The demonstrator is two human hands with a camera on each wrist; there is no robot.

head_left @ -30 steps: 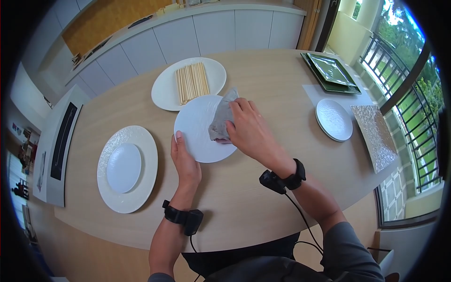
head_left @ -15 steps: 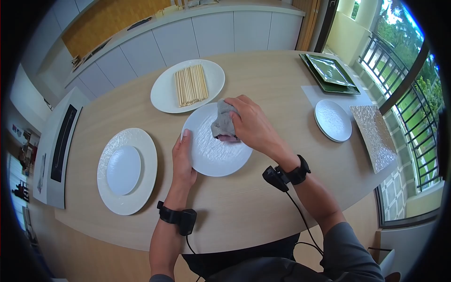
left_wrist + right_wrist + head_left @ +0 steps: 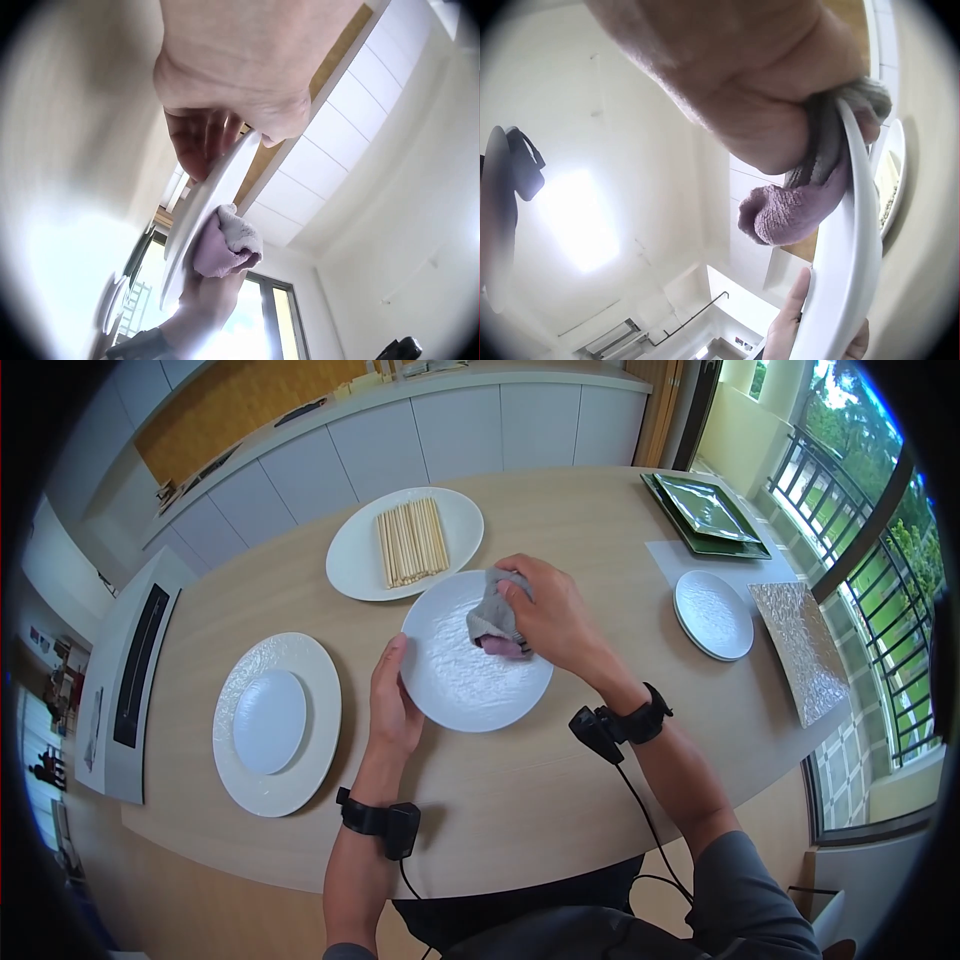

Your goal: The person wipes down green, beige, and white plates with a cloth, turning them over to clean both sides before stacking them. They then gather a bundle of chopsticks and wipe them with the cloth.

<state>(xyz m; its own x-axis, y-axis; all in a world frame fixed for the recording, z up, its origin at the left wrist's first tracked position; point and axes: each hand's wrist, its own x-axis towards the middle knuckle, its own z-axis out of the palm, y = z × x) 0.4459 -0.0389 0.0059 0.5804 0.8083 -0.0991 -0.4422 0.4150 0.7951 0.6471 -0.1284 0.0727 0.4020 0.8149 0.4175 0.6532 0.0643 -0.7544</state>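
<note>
A round white plate with a rippled face is held above the table, tilted. The left hand grips its left edge, thumb on the upper face; in the left wrist view that hand's fingers lie along the underside. At the plate's right side the right hand pinches a grey and mauve cloth against the plate. In the right wrist view the cloth is bunched over the rim of the plate, with part of it on each side.
An oval plate behind holds light sticks. A small plate lies on a large one at left. At right are green square plates, small round plates and a rectangular textured plate.
Over the last second the held plate has moved right and tilted so its rippled face shows more. The right hand and cloth have shifted slightly right and down with it.
</note>
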